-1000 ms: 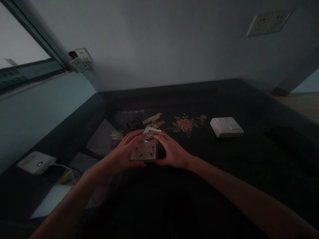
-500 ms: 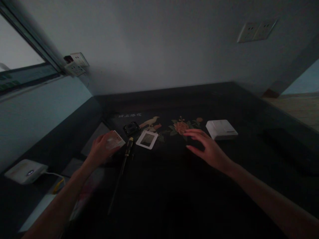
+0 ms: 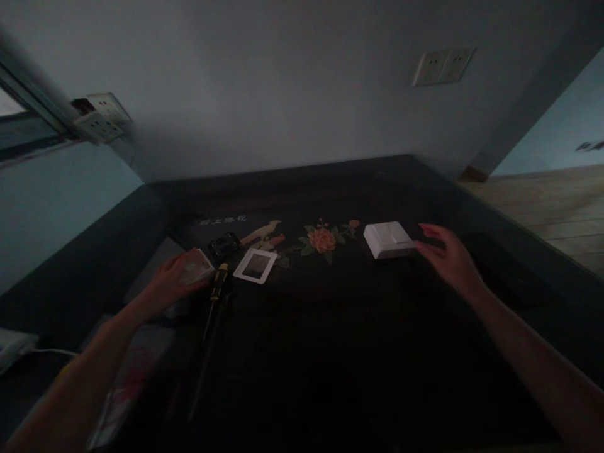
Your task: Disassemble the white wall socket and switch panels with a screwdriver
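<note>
My left hand is closed around a small, pale, flat box-like piece whose kind I cannot make out. Just right of it lies a screwdriver with a black and yellow handle. Behind that sits a small black rectangular part, beside a white square frame with an open middle. My right hand is open, thumb and fingers apart, at the right side of a white boxy plastic piece. The thumb tip is at its edge; whether it touches I cannot tell.
The dark table mat has a printed bird and flower. A long thin dark rod lies left of centre. A plastic bag lies under my left forearm, and a white device with a cable stands at far left. Wall sockets are behind.
My right hand has moved right, from over the printed flower to the far side of the white boxy piece. My left hand keeps its hold. The view has turned right.
</note>
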A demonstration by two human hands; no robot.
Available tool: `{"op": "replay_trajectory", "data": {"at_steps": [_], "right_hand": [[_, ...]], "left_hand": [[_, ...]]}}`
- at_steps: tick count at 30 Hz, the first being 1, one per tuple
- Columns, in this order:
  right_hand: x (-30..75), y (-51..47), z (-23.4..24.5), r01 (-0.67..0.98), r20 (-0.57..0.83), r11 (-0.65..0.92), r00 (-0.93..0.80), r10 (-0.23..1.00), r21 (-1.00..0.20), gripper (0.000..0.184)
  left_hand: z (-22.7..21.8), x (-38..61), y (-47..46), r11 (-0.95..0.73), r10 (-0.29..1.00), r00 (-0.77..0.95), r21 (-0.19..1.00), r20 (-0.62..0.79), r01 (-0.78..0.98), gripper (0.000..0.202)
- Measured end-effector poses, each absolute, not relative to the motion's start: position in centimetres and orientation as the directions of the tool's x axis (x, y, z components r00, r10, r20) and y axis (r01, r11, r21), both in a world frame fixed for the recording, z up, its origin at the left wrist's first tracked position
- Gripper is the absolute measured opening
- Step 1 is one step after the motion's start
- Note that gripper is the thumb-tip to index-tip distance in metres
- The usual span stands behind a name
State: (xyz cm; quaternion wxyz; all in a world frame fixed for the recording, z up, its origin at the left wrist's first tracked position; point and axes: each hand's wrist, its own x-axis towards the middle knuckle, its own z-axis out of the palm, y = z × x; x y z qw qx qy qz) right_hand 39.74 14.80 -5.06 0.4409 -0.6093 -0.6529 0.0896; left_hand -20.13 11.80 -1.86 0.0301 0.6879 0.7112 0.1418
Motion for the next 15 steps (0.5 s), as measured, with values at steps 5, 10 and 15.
{"op": "replay_trajectory", "data": {"at_steps": [5, 10, 15], "right_hand": [[38.6, 18.3, -6.4, 0.706, 0.338, 0.23, 0.015, 0.941, -0.67, 0.066], [36.9, 18.6, -5.6, 0.715, 0.286, 0.242, -0.062, 0.956, -0.656, 0.075], [33.5, 16.2, -5.4, 0.705, 0.258, 0.278, -0.139, 0.956, -0.653, 0.071]], "left_hand": [[0.5, -18.7, 11.5, -0.039, 0.968, -0.035, 0.286, 0.249, 0.957, 0.05], [1.9, -14.3, 11.0, -0.157, 0.93, 0.021, 0.345, 0.367, 0.925, 0.041], [1.2, -11.6, 11.6, -0.201, 0.904, -0.002, 0.43, 0.427, 0.88, 0.036]]}}
